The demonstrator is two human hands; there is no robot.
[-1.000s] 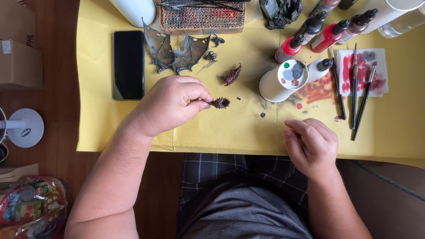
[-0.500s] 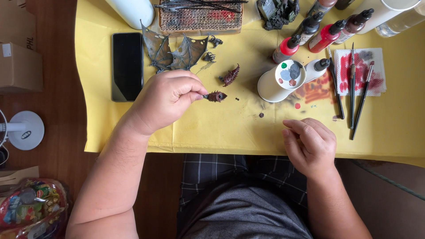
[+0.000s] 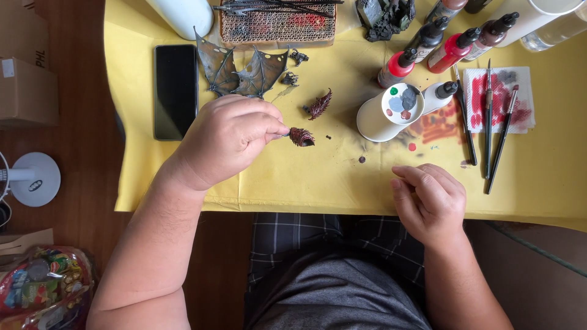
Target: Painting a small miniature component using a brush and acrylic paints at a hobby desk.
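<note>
- Spiky dark-red miniature part [image 3: 301,136] sits pinched at its left end in the fingertips of the left hand [image 3: 229,139], held just over the yellow cloth [image 3: 293,177] near the middle of the counter.
- Since a second ago that left hand has carried the part a little toward the far edge, closer to the second spiky piece [image 3: 319,104] lying loose; my reading is that the part is being turned for inspection, not set down.
- Right hand [image 3: 428,201] has barely moved: it rests at the near edge, fingers curled loosely inward, holding nothing I can see.
- Grip on the left is pressed together on the part.
- Beyond it lie two bat-like wings [image 3: 244,70], a black phone [image 3: 175,90] toward the left edge, a white cup with a paint-dotted lid [image 3: 391,110], dropper bottles [image 3: 428,52], and brushes [image 3: 489,119] by a red-stained paper towel [image 3: 498,98].
- Counter is covered by the cloth; wooden floor [image 3: 79,140], a cardboard box [image 3: 27,85] and a white round-based stand [image 3: 33,178] show at left.
</note>
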